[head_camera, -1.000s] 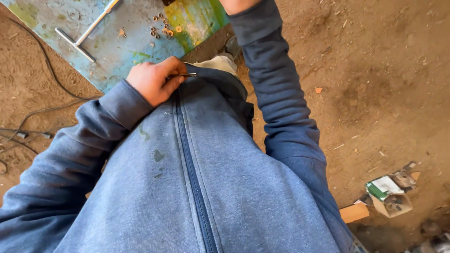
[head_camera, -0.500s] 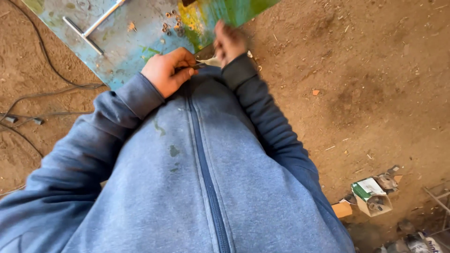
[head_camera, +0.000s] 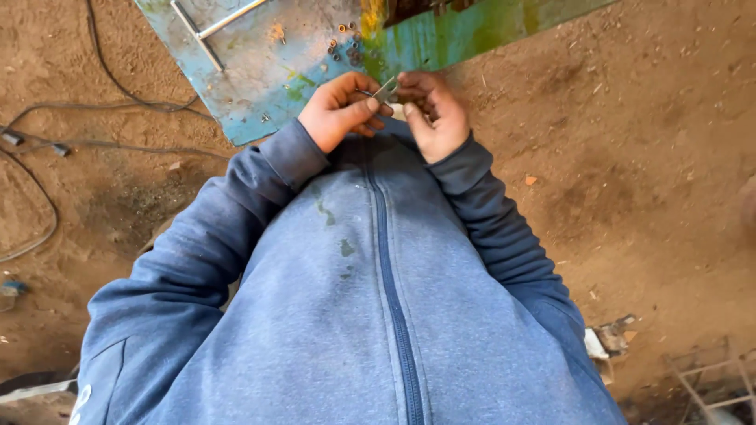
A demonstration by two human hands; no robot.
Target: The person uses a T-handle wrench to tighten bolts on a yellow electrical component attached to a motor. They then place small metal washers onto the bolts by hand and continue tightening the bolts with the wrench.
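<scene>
While the left hand (head_camera: 340,110) and the right hand (head_camera: 433,116) meet just above the blue jacket (head_camera: 378,299), both pinch one small metal piece (head_camera: 384,90) between their fingertips, close to the edge of the painted tabletop (head_camera: 260,71). The piece is up in the hands, not lying down. A few small nuts (head_camera: 346,47) sit loose on the tabletop, so I think the work is only partly done.

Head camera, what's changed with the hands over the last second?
The right hand, stretched out past the picture's top edge a second ago, has come back to the chest and now meets the left hand; both pinch a small metal piece. The left hand stayed by the jacket zip; the painted metal sheet lies unmoved.
</scene>
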